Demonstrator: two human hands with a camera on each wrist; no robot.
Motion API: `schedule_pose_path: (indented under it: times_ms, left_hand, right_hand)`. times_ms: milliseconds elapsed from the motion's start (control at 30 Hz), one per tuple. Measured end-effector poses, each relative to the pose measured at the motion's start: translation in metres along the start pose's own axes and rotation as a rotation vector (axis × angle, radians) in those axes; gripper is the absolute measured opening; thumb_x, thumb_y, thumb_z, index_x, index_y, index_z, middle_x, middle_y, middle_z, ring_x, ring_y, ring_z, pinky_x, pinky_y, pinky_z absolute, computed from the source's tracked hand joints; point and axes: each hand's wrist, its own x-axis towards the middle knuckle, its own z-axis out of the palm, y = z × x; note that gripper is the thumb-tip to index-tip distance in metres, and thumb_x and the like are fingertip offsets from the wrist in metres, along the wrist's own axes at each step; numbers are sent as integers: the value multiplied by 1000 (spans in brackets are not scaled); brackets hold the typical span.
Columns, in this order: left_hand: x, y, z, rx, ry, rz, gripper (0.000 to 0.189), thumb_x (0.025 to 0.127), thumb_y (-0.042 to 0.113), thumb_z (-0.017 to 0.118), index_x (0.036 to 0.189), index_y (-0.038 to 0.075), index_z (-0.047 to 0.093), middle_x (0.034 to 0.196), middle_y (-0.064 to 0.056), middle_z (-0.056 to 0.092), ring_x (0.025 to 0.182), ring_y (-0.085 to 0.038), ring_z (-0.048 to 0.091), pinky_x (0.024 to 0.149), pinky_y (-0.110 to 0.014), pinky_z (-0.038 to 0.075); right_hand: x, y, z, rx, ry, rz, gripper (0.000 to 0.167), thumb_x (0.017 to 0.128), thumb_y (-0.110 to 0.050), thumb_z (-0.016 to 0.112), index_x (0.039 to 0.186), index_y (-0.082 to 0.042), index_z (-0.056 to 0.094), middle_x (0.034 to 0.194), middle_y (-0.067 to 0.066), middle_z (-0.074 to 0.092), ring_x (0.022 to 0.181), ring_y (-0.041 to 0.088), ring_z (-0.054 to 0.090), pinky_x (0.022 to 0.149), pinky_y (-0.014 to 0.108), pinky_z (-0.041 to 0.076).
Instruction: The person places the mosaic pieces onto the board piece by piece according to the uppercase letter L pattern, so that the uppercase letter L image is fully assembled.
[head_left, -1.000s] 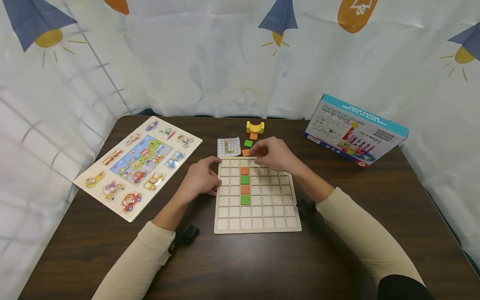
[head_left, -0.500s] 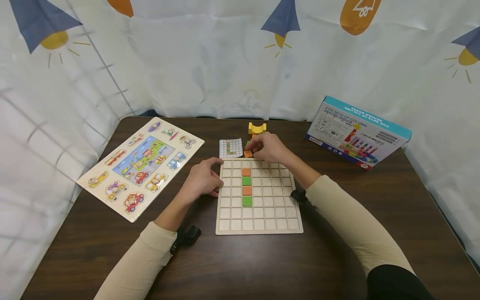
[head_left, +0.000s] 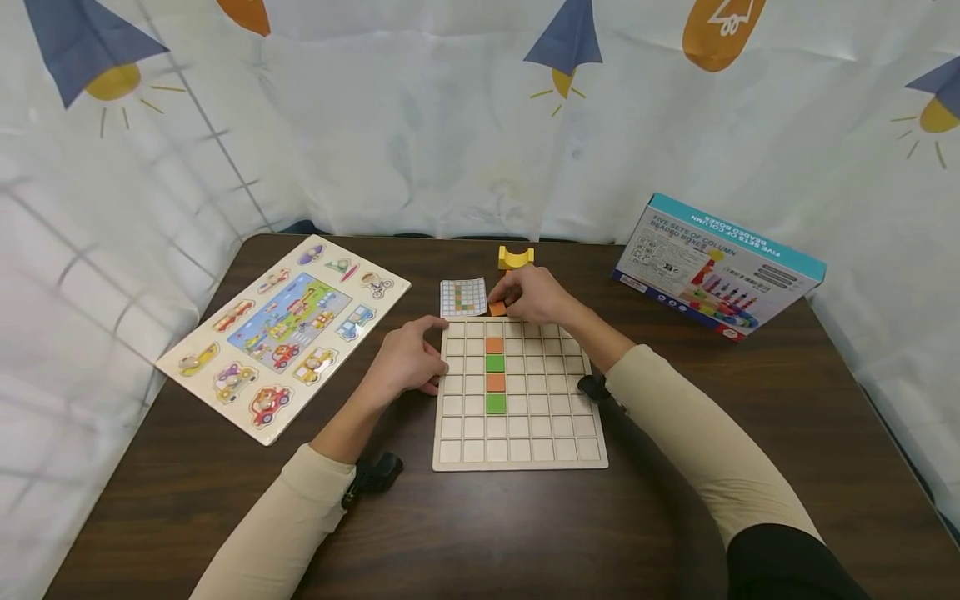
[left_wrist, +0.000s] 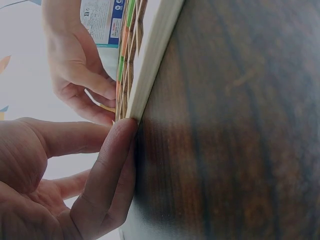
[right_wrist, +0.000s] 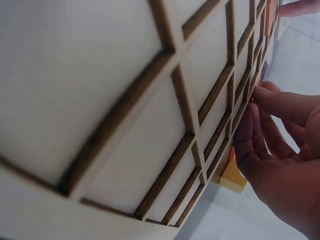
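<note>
Board point(head_left: 519, 405) near-square | tile column point(head_left: 495, 363) runs near-to-far | left hand point(head_left: 406, 358) loose, touching board's left edge | right hand point(head_left: 537, 296) hold unclear

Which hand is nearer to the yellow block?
Right: the right hand is at the far edge of the grid board, just on the near side of the yellow block. The left hand touches the grid board's left edge, farther away.

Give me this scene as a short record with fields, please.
Board: flat on the table
Placed tiles: two orange tiles, two green tiles, alternating in one column
Left hand: touching the board's left edge
Right hand: beyond far edge, beside a loose orange tile; grip unclear
Card: left of right hand
Puzzle: left of board
Box: far right
</note>
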Motion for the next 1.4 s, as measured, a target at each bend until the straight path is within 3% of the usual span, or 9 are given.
schedule_pose_path:
  times_ms: [333, 767, 1400]
  left_hand:
    - [-1, 1, 0, 0, 4, 0, 69, 84, -5, 69, 149, 11, 52, 90, -16, 69, 60, -20, 69, 54, -34, 65]
    - [-1, 0, 0, 0, 6, 10, 69, 84, -5, 68, 149, 11, 52, 89, -16, 69, 59, -19, 68, 53, -34, 65]
    - [-1, 1, 0, 8, 9, 2, 70, 83, -5, 69, 149, 11, 52, 89, -16, 69, 60, -20, 69, 53, -33, 64]
  right_hand:
    - [1, -5, 2, -52, 8, 2, 28, 91, 2, 67, 115, -8, 80, 126, 12, 72, 103, 26, 70, 87, 38, 62]
    - [4, -6, 5, -88, 34, 5, 24, 90, -2, 73, 112, -7, 81, 120, 11, 75, 99, 24, 71, 85, 36, 62]
    - [-2, -14, 0, -104, 42, 24, 31, 90, 2, 67, 117, -8, 79, 113, 10, 77, 99, 25, 68, 83, 39, 61]
